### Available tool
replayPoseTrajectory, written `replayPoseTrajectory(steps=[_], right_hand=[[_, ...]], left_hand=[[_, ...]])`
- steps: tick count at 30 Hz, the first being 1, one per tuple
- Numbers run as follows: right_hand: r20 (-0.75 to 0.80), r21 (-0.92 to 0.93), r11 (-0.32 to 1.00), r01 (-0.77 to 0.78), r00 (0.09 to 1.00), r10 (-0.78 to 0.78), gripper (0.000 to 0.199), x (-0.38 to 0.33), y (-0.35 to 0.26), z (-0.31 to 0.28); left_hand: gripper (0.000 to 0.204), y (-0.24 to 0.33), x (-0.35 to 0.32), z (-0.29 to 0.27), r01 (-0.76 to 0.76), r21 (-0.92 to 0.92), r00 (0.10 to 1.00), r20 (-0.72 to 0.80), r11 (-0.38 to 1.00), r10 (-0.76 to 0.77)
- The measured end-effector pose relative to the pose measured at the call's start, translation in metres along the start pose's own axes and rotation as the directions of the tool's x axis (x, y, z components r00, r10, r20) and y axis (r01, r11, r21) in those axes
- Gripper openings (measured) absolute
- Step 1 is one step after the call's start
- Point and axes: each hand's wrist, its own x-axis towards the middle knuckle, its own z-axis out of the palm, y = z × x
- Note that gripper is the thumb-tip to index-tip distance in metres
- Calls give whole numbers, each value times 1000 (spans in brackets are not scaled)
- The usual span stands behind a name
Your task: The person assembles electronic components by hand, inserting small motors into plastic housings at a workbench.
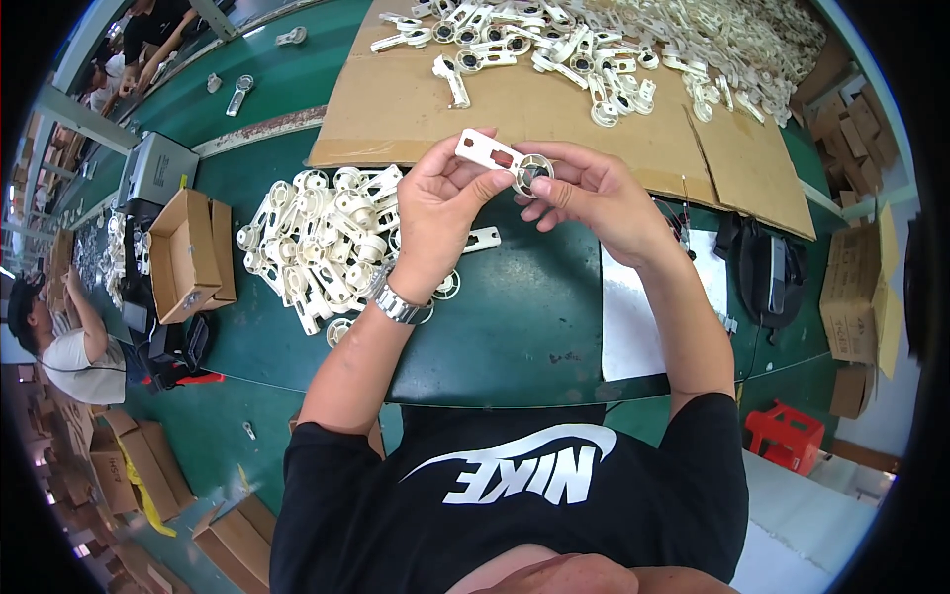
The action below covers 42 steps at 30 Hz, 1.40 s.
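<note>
Between my two hands, above the green table, is a white plastic part (488,150) with a flat slotted arm and a round ring end with a dark centre. My left hand (442,198) grips the slotted arm, thumb on top and fingers beneath. At the ring end, my right hand (592,198) pinches the rim with thumb and fingers. Beside my left forearm lies a heap of similar white plastic parts (322,238), partly hidden by that arm and its metal watch. One loose part (482,240) lies just below my left hand.
Cardboard (396,109) covers the far table, bearing a large pile of white parts with dark centres (584,59). An open cardboard box (188,257) stands left. To the right are a white sheet (633,327) and a black bag (762,272). Other people work at the left.
</note>
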Motion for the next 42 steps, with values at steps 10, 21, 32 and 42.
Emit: replayPoseTrajectory(steps=[10, 21, 32, 42], right_hand=[[-167, -14, 994, 108, 980, -108, 38, 3, 4, -4], [-165, -164, 984, 67, 982, -95, 43, 1, 8, -3], [-118, -81, 994, 74, 989, -83, 36, 4, 13, -2], [-90, 118, 987, 112, 991, -101, 35, 11, 22, -5]], left_hand=[[42, -1, -3, 2, -104, 233, 995, 17, 967, 103], [46, 5, -9, 16, 6, 13, 1000, 2, 1000, -6], [45, 3, -9, 16, -8, 32, 1000, -8, 999, 9], [47, 6, -8, 14, 40, 6, 999, -37, 999, -40]])
